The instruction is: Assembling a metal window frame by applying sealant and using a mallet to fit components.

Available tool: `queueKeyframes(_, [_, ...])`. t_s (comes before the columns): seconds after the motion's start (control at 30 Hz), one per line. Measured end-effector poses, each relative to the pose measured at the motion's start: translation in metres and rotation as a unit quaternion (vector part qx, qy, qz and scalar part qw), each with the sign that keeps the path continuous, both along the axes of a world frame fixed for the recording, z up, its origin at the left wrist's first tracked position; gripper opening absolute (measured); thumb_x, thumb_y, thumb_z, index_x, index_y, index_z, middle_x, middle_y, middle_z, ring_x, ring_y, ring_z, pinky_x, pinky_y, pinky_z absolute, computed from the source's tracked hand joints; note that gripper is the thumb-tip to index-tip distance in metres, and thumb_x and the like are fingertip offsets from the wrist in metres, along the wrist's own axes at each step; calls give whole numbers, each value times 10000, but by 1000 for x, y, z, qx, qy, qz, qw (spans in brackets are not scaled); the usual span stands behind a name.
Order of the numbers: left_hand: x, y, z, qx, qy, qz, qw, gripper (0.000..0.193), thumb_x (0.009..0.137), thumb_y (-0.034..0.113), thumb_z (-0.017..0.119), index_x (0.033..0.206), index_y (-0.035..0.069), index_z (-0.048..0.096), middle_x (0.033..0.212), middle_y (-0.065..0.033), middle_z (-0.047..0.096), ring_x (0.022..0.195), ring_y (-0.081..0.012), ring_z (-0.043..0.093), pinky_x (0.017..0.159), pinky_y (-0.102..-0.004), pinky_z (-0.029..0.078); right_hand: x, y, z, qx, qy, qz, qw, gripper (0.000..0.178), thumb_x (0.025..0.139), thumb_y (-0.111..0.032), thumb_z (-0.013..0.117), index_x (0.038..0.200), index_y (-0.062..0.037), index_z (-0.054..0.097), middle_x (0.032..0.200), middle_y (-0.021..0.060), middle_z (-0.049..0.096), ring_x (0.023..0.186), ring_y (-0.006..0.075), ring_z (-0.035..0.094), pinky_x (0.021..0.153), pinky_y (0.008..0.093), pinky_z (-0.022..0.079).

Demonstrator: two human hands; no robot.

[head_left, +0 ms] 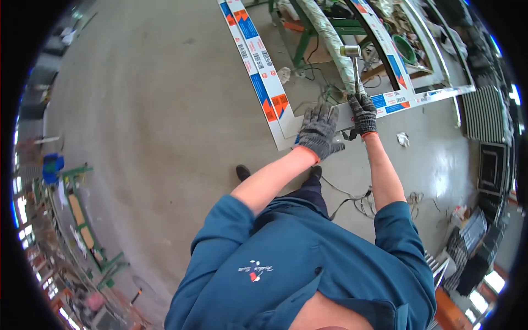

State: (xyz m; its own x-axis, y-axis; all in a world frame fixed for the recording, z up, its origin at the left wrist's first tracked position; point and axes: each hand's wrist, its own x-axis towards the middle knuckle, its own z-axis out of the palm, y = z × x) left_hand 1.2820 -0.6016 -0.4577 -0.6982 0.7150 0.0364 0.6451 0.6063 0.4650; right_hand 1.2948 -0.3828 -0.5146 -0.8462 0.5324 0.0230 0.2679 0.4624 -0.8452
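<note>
A large frame (286,125) wrapped in white, blue and orange printed film lies in front of me on a stand. My left hand (320,129), in a grey knit glove with an orange cuff, rests on the frame's near bar close to its left corner, fingers spread. In my gloved right hand (363,114) the handle of a mallet (350,52) is gripped. The mallet's pale cylindrical head points away from me, above a padded bar of the stand. My right hand is over the near bar, just right of the left one.
A green metal stand (301,47) with a film-wrapped bar (333,44) supports the frame. Cables (360,202) lie on the floor at my right. A green basket (404,49) stands at the far right. Dark ribbed panels (487,115) line the right side; a green rack (77,212) stands left.
</note>
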Motion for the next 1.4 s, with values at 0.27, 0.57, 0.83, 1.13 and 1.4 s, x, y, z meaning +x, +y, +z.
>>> queueKeyframes(0.27, [-49,-168,22,137,-50,-48,988,667,712,369,767,1260,50,560,1305,-175,542,1218,-340,497,1067,-466,359,-4,-8,10,139,-84,-11,987,424,872,-308,660,1203,-45,622,1199,196,598,1128,364,526,992,415,400])
queueKeyframes(0.57, [-204,-211,16,46,-37,-205,977,374,803,316,698,1041,29,668,1093,-159,661,1012,-333,619,917,-441,476,-15,-29,15,249,-97,24,963,192,869,-243,611,866,-61,669,890,166,620,932,373,555,931,452,390])
queueKeyframes(0.83, [-331,-183,31,-46,-141,-331,932,358,858,357,652,1055,59,679,1108,-149,661,1046,-335,610,906,-439,479,-11,-49,27,350,-119,-52,928,220,884,-261,602,944,-77,706,902,136,648,948,331,572,951,434,405])
queueKeyframes(1.13, [-489,-53,22,28,105,-346,932,365,837,346,665,1025,34,673,1037,-172,672,980,-357,621,888,-469,475,-101,-165,27,166,-150,-346,911,211,849,-209,686,987,-51,660,857,173,607,792,334,583,703,414,470])
queueKeyframes(1.4, [-516,-11,-16,-129,9,-555,822,465,838,468,609,1078,74,668,1071,-183,653,1053,-339,610,930,-442,467,-153,-266,21,-21,-197,-477,856,231,942,-191,513,1081,-101,675,1043,149,632,965,323,580,839,419,475])
